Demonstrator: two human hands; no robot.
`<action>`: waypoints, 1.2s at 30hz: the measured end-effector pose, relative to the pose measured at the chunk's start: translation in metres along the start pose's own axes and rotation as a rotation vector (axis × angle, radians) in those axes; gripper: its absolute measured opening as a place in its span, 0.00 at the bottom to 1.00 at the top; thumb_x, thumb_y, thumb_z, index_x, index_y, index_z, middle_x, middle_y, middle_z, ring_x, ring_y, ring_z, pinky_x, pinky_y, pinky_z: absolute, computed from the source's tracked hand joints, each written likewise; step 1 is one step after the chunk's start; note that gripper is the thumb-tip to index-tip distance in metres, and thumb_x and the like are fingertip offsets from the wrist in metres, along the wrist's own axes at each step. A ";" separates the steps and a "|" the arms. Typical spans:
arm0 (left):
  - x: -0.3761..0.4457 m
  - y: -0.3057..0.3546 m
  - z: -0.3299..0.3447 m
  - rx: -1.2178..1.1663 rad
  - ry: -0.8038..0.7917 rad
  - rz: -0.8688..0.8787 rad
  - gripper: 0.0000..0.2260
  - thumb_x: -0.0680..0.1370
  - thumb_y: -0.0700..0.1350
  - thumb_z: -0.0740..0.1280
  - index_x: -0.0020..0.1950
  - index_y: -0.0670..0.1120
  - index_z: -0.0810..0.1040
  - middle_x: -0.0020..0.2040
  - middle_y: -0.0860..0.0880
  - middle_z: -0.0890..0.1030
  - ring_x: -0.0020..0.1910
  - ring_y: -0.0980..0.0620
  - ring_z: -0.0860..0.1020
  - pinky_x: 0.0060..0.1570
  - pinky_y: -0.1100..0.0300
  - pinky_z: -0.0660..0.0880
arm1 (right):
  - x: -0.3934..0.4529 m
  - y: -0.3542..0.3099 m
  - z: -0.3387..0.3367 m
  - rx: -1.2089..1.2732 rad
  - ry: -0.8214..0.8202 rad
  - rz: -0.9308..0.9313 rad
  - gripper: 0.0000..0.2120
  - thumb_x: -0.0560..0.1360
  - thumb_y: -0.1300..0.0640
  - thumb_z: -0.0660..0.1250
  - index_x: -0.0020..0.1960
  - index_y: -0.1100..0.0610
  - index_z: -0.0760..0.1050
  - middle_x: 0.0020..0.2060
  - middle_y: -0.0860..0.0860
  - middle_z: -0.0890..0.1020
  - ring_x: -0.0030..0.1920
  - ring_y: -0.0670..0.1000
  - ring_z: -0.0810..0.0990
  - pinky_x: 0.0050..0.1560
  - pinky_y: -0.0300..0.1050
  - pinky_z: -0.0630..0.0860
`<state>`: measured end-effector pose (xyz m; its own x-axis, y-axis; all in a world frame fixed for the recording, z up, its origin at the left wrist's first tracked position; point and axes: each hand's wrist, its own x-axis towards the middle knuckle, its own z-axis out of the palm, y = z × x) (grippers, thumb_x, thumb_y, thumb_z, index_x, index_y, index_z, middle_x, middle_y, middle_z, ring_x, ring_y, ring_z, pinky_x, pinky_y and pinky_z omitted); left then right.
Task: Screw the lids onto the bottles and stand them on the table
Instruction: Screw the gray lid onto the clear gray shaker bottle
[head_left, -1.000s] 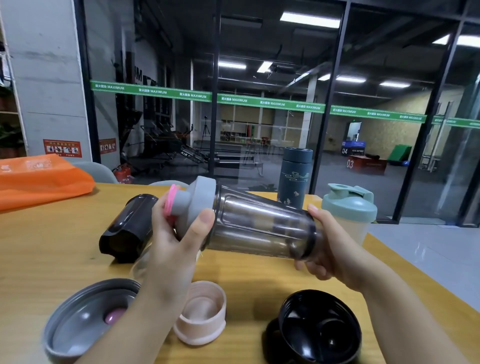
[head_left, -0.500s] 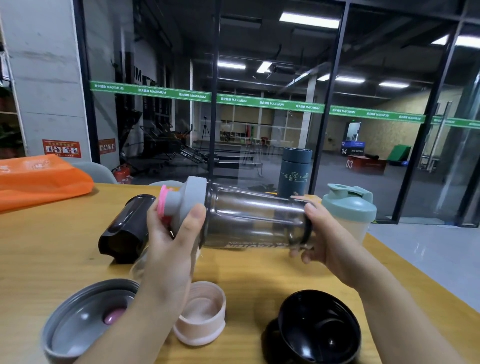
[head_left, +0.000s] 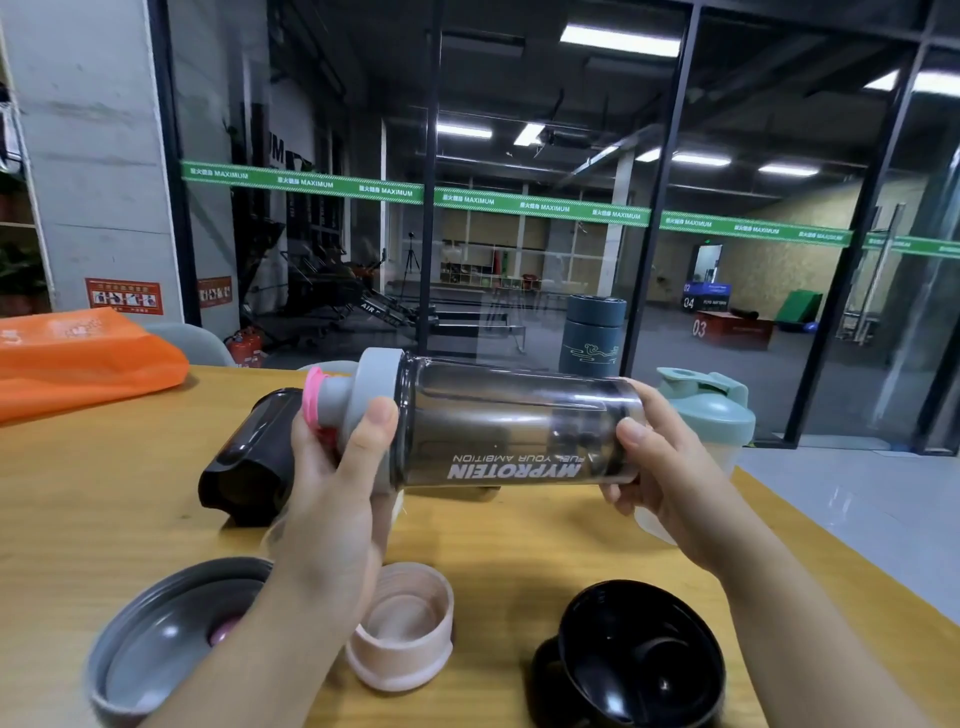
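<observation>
Smoky translucent plastic shaker bottle (head_left: 511, 423): rotated since earlier frame, print now facing camera; held above wooden surface (head_left: 104, 493), long axis left-right, left hand (head_left: 332, 483) gripping grey screw lid (head_left: 371, 415), right hand (head_left: 657, 467) gripping base.

The smoky shaker bottle (head_left: 519, 421) is see-through plastic, pretty glossy, with white print on it. Its grey lid (head_left: 371, 410) looks matt plastic with a pink cap (head_left: 313, 397) that's a bit shinier. The tabletop (head_left: 104, 493) is wood-look with visible grain and a soft sheen. The black lid (head_left: 631, 657) is shiny plastic, the pink tub (head_left: 400, 639) matt. The orange bag (head_left: 78, 358) looks like smooth thin fabric or plastic, can't tell which.
</observation>
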<state>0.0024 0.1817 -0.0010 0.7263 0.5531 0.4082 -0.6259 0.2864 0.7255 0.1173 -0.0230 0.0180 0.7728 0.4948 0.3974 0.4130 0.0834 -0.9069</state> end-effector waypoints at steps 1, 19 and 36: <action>0.000 0.000 -0.001 0.004 -0.007 0.004 0.24 0.65 0.51 0.73 0.60 0.58 0.73 0.58 0.49 0.82 0.58 0.50 0.80 0.57 0.53 0.75 | 0.000 0.000 0.000 -0.028 0.004 0.011 0.36 0.62 0.39 0.66 0.67 0.50 0.67 0.41 0.58 0.77 0.29 0.49 0.73 0.28 0.41 0.69; -0.003 -0.002 -0.001 0.181 -0.097 0.130 0.30 0.58 0.57 0.77 0.58 0.67 0.71 0.64 0.46 0.76 0.60 0.48 0.76 0.57 0.55 0.72 | 0.001 0.008 -0.001 -0.061 -0.089 0.381 0.33 0.72 0.28 0.48 0.42 0.51 0.81 0.29 0.60 0.78 0.23 0.51 0.65 0.24 0.38 0.60; 0.002 -0.004 -0.002 -0.011 0.053 0.070 0.14 0.68 0.50 0.67 0.52 0.62 0.74 0.47 0.56 0.82 0.44 0.59 0.79 0.42 0.64 0.75 | 0.000 0.000 -0.007 0.159 -0.233 0.091 0.40 0.62 0.56 0.73 0.69 0.34 0.63 0.49 0.50 0.82 0.42 0.51 0.80 0.40 0.43 0.75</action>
<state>0.0056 0.1829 -0.0042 0.6649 0.6126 0.4273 -0.6777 0.2542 0.6900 0.1204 -0.0291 0.0184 0.6643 0.6899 0.2878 0.2524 0.1553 -0.9551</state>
